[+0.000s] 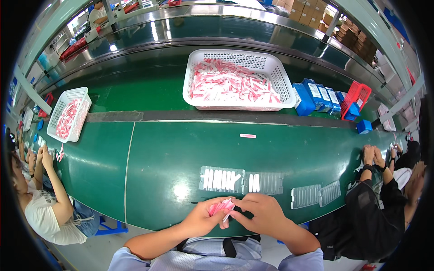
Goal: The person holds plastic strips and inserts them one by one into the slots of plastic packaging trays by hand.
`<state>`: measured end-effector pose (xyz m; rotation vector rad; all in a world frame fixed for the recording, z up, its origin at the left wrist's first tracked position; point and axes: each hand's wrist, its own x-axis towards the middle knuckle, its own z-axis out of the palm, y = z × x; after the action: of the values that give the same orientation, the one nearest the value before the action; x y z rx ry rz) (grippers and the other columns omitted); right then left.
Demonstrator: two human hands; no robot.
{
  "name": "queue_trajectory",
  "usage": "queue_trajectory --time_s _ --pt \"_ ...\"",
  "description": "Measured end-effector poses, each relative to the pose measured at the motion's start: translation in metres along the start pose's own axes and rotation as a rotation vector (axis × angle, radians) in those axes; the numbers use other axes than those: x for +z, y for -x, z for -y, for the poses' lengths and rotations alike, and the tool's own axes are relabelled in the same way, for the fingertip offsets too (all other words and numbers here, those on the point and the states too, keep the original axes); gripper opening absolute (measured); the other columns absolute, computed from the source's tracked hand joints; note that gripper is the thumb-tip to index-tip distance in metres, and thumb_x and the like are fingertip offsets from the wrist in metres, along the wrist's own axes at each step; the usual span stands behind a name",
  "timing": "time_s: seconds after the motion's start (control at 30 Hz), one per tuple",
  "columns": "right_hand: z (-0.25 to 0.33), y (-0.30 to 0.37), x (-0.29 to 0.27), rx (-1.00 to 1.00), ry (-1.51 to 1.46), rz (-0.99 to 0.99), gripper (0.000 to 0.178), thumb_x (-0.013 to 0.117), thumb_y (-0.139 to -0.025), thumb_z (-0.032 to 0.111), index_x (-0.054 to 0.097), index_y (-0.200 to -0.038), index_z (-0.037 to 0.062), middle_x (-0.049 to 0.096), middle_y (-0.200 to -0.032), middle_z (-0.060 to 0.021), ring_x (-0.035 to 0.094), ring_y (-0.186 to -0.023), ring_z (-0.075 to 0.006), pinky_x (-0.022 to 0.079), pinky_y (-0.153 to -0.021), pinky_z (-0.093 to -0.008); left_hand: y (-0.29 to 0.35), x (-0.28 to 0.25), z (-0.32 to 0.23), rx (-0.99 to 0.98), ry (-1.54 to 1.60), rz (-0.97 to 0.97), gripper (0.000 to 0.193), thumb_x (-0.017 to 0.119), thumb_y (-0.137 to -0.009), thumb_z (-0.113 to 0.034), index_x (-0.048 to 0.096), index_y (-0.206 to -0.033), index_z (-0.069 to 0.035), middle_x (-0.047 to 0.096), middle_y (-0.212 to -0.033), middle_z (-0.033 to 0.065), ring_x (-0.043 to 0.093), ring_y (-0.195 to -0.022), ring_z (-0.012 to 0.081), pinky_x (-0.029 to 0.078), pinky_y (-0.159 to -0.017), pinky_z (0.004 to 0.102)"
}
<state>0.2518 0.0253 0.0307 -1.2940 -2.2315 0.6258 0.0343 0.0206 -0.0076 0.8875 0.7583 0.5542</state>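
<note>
My left hand [199, 218] is closed round a bunch of small pink-and-white sticks [219, 207] at the table's near edge. The thumb and index finger of my right hand [263, 212] close on the right end of that bunch; whether they pinch a single stick is hard to make out. Just beyond my hands lies an opened clear plastic tray [266, 190] with ribbed slots. Its left half holds several white sticks [220, 179], one of them slanted, and its right half has a few at the left side.
A second clear tray [305, 197] lies open to the right. One pink stick [247, 136] rests farther off. Behind stand a large white basket [239, 107] of sticks, blue boxes [316, 95] and a red basket [356, 100]. A smaller white basket [84, 113] is left. Co-workers sit on both sides.
</note>
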Motion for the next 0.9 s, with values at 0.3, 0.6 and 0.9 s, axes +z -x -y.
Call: queue_trajectory --time_s 0.3,0.6,0.9 --pt "-0.024 0.003 -0.021 -0.543 0.079 -0.045 0.015 0.070 -0.076 0.013 0.074 -0.091 0.0110 0.063 -0.078 0.0017 0.055 -0.061 -0.0131 0.043 -0.053 -0.0278 0.000 -0.008 -0.014 -0.183 0.281 0.079 0.039 0.052 -0.106 -0.016 0.051 -0.138 0.005 0.069 -0.106 0.0130 0.065 -0.077 0.0141 0.051 -0.063 0.0249" --pt "-0.013 -0.003 -0.026 -0.692 0.372 -0.115 0.022 0.072 -0.076 0.011 0.073 -0.098 0.0075 0.064 -0.087 -0.0005 0.053 -0.063 -0.0131 0.043 -0.055 -0.0261 0.003 -0.011 -0.023 -0.185 0.091 0.120 0.022 0.062 -0.100 -0.012 0.063 -0.117 0.002 0.073 -0.100 0.0132 0.060 -0.064 0.0107 0.040 -0.051 0.0234" --pt "-0.001 0.011 -0.003 0.123 -0.533 -0.078 0.019 0.076 -0.082 0.002 0.074 -0.101 0.0028 0.069 -0.076 -0.0030 0.061 -0.060 -0.0125 0.047 -0.056 -0.0243 0.004 0.000 -0.015 -0.016 0.002 0.019 0.021 0.060 -0.101 -0.013 0.067 -0.115 0.001 0.073 -0.103 0.0065 0.059 -0.067 0.0055 0.041 -0.055 0.0208"
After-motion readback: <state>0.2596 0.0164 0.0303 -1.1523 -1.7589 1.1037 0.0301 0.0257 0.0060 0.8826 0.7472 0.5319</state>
